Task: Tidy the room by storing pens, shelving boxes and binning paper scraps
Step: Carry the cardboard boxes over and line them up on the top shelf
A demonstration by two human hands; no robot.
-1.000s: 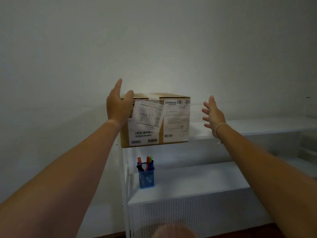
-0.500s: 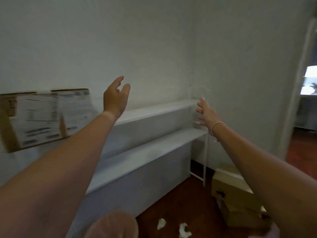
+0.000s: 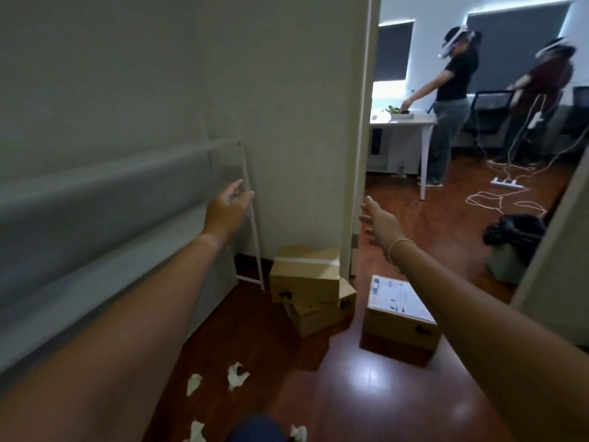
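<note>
Both arms stretched forward, nothing held. Left hand [image 3: 228, 209] spread loosely, seen in front of white shelf unit [image 3: 95, 237] end post. Right hand [image 3: 381, 223] spread, fingers apart, raised over wooden floor [image 3: 366, 393].

Two cardboard boxes stacked on floor near wall corner: upper box [image 3: 304, 275] set on lower box [image 3: 318, 315], askew. Third box [image 3: 398, 320], white label on top, placed apart to right. Paper scraps [image 3: 237, 376] scattered on floor nearer camera. Pens not seen.
</note>
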